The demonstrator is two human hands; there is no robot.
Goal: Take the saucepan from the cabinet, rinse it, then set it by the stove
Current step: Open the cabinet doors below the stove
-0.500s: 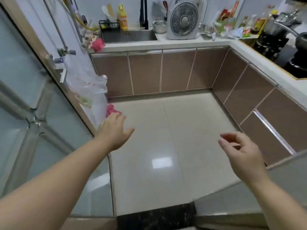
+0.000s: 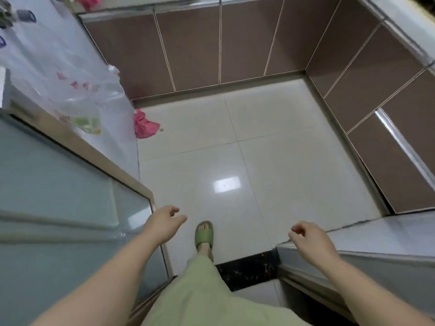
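No saucepan is in view. Brown base cabinets (image 2: 195, 48) with closed doors run along the far wall and down the right side (image 2: 386, 95). My left hand (image 2: 164, 223) hangs low at the doorway with loosely relaxed fingers and holds nothing. My right hand (image 2: 310, 238) hovers over the grey ledge at the lower right, fingers loosely curled, also empty. Sink and stove are out of frame.
A glass sliding door (image 2: 58, 184) stands at my left. A clear plastic bag (image 2: 77, 90) hangs beside it, and a pink cloth (image 2: 143, 125) lies on the white tiled floor (image 2: 259, 161). My foot in a green slipper (image 2: 204, 235) steps past the black threshold (image 2: 247, 267).
The view has tilted down, so the counter, sink and stove left the frame. Both hands dropped lower and closer to my body. A slippered foot has stepped into view.
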